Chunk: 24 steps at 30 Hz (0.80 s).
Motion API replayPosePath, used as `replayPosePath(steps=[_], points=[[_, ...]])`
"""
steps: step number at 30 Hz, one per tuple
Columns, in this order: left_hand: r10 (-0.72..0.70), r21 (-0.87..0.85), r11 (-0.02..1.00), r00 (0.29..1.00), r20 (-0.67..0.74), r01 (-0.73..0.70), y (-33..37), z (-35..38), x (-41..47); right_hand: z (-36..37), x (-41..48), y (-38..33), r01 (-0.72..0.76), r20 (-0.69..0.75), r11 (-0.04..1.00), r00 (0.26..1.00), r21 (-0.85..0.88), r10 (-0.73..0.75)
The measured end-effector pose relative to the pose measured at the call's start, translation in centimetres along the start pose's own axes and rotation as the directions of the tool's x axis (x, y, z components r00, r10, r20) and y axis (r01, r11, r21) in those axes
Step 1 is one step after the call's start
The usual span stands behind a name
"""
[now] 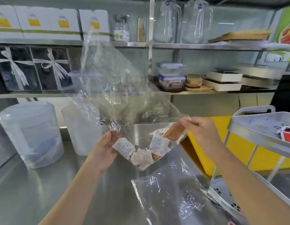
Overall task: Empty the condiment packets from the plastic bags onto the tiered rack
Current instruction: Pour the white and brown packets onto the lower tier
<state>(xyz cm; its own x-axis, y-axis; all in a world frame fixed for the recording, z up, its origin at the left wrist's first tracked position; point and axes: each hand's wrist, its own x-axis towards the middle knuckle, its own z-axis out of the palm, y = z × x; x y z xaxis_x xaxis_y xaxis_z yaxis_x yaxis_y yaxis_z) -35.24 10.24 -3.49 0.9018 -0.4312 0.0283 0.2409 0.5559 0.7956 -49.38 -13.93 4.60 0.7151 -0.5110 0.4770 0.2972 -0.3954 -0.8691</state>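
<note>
A large clear plastic bag [118, 88] hangs in the air over the steel counter, and both hands grip it. My left hand [106, 146] pinches its lower left part; my right hand [201, 132] pinches its right corner. Several white and orange-brown condiment packets [141, 151] sag in the bag's bottom between the hands. The grey tiered rack [261, 127] stands at the right; its top tray holds a red-and-white packet [287, 133]. A second, flat clear bag [170, 192] lies on the counter below, with no packets visible in it.
Two translucent lidded pitchers [32, 135] stand at the left of the steel counter [43, 184]. A yellow bin [238, 146] sits behind the rack. Wall shelves above carry boxes, glass jugs, food containers and wooden boards.
</note>
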Motion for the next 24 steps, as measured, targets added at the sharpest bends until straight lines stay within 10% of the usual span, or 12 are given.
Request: replayPosePath(steps=[24], points=[[0.024,-0.105,0.994,0.997,-0.068,-0.031,0.3,-2.7,-0.8,0.2,0.0,-0.2,0.027,0.02,0.968,1.0,-0.249,-0.023]])
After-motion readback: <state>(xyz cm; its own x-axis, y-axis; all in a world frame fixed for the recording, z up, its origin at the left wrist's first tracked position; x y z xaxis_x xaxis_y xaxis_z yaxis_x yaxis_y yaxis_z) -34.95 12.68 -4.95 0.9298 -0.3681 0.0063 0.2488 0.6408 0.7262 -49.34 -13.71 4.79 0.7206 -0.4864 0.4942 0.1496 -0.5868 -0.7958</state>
